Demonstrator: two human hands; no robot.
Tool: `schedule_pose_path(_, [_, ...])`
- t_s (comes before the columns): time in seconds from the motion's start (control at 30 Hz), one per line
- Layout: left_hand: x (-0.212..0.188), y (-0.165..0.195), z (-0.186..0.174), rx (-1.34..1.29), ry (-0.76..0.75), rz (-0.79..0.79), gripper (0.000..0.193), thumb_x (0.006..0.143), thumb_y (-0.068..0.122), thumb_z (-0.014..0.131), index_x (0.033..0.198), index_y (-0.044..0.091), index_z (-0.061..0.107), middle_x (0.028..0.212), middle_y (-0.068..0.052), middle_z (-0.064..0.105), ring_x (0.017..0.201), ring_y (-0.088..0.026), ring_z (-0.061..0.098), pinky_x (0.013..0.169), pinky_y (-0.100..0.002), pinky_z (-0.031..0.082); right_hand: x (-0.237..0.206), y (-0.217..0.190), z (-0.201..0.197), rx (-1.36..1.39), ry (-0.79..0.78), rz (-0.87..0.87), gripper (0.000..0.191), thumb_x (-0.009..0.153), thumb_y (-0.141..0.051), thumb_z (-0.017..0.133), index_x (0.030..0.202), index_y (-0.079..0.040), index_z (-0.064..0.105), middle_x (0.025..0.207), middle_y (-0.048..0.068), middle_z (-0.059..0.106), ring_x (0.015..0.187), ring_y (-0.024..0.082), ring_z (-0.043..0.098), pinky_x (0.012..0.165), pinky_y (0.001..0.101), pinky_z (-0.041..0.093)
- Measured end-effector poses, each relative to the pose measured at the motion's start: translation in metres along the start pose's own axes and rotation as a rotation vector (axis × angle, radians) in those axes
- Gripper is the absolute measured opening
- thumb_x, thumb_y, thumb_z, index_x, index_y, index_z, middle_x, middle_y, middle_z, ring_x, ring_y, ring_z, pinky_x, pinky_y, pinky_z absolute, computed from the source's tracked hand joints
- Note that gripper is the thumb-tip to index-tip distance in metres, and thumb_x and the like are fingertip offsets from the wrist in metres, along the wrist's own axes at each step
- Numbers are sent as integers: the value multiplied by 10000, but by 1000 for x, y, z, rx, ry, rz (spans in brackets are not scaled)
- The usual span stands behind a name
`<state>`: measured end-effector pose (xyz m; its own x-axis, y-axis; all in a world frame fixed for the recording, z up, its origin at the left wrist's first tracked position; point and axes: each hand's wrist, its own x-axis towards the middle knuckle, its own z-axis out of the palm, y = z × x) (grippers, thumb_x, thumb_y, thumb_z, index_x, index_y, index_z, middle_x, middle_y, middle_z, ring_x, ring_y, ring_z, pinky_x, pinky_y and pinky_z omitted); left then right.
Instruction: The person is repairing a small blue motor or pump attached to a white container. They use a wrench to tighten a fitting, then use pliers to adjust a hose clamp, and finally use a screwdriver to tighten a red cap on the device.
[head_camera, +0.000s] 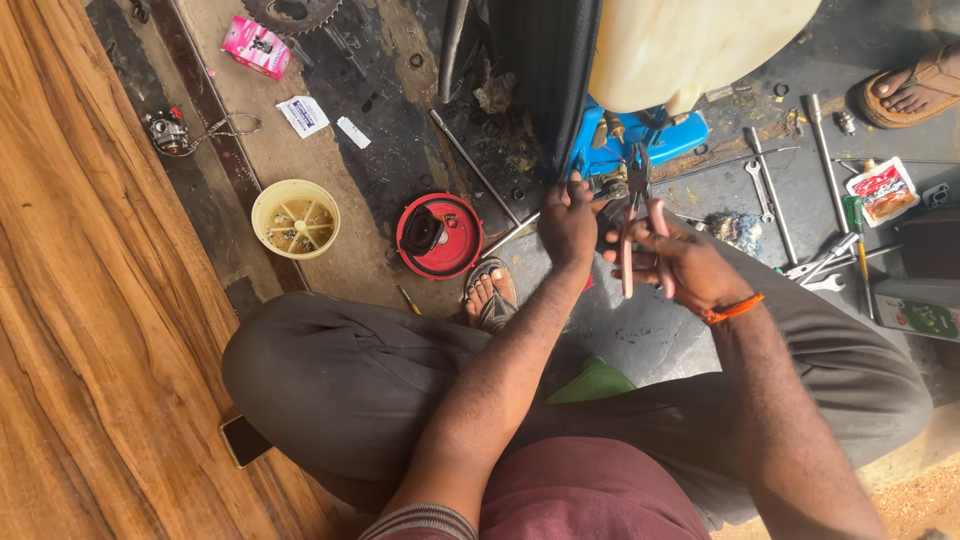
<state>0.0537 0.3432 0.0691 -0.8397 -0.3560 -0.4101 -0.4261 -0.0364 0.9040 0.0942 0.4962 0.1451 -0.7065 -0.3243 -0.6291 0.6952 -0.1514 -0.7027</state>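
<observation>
Right hand (690, 262): clasps the pink-sleeved handles of the pliers (637, 215), an orange band at the wrist.
Pliers: dark steel nose pointing up at the blue machine part (640, 140).
Left hand (568, 222): fingers pinched on a small metal fitting (608, 186) at that blue part.
Floor (400, 110): grimy, oil-dark.
Red lid (440, 236): round, glossy, a black piece inside.
Cream cup (295, 218): plastic, holding small bits.
Spanners (765, 195): slim, bright steel, lying right of the hands.

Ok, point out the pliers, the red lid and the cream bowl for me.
pliers (629, 255): head view, on one pink handle.
red lid (462, 250): head view, on its bare red inside.
cream bowl (262, 212): head view, on its left rim.
</observation>
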Motion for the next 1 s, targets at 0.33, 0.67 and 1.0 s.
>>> schedule_pose_path(0.33, [17, -10, 17, -604, -564, -281, 281, 1030, 310, 637, 1156, 64, 683, 966, -25, 711, 821, -127, 690, 694, -284, 562, 6, -33, -5, -143, 62, 155, 414, 1047, -249, 455, 1395, -40, 536, 1288, 141, 653, 1177, 262, 683, 985, 431, 558])
schedule_pose_path(0.67, [37, -35, 28, -733, -624, -364, 222, 1044, 286, 642, 1110, 77, 674, 915, -31, 682, 742, -126, 634, 621, -284, 519, 10, -45, 8, -139, 150, 205, 473, 1070, -384, 423, 1353, -35, 571, 1176, 103, 674, 1076, 264, 700, 944, 471, 576])
schedule_pose_path(1.0, [32, -15, 25, -696, -613, -461, 341, 1055, 405, 616, 1163, 84, 651, 974, -53, 666, 829, -156, 659, 686, -311, 572, 21, -40, 7, -200, 139, 149, 415, 1082, -398, 416, 1248, -49, 568, 968, 91, 633, 815, 205, 657, 748, 405, 583])
